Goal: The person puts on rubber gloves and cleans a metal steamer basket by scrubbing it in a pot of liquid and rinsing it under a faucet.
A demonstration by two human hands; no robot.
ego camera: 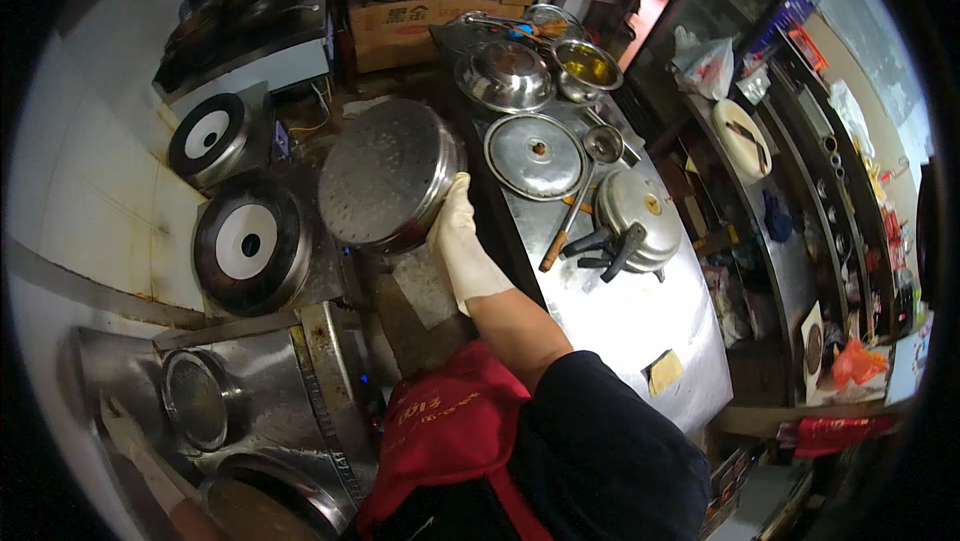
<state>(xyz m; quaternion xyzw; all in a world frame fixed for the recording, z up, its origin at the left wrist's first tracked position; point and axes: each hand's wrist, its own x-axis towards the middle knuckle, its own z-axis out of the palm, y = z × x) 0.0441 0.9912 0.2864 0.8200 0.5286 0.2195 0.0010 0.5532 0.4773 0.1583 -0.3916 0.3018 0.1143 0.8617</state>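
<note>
My right hand (455, 215), in a pale rubber glove, grips the rim side of a large round metal pot (386, 173), whose flat, stained face is turned up toward me. The pot is over the floor between the burners and the steel table. At the lower left my left hand (118, 421), also gloved, reaches along the wall side of a steel sink counter; its fingers are dim, and I cannot tell whether they hold anything. Beside it stand a round metal pan (196, 400) and a larger metal basin (274, 503).
Two ring burners (251, 245) line the left wall. The steel table (630, 338) bears a pressure cooker (641, 215), a ladle (576, 203), a round lid (535, 155), a steel bowl (504, 76) and a pot of yellow liquid (587, 68). Loaded shelves (787, 263) stand at right.
</note>
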